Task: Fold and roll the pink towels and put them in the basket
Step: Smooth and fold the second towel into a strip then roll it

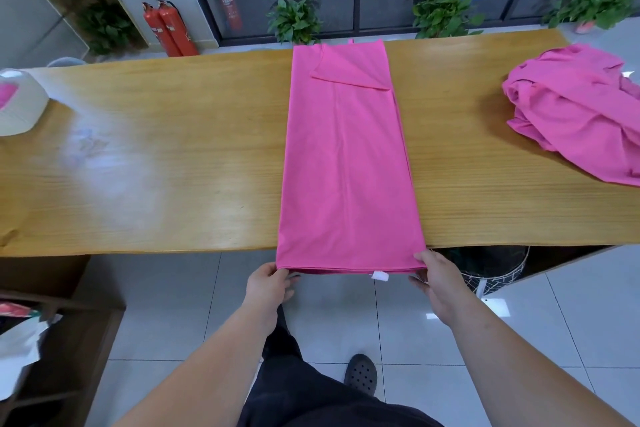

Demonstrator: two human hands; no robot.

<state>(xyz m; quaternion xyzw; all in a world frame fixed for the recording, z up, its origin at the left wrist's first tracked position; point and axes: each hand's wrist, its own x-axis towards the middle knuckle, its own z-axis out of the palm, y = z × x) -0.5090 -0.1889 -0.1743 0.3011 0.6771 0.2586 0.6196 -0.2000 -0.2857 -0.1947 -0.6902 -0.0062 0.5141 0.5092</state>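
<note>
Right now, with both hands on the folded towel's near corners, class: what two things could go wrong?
On the folded towel, the far corner flap lies turned over; rolling may trap a lump. The left hand and right hand pinch the end overhanging the table; uneven pulls could skew the roll.

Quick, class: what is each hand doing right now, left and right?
Left hand: pinches the near left corner of the pink towel.
Right hand: pinches the near right corner of the same towel.
</note>
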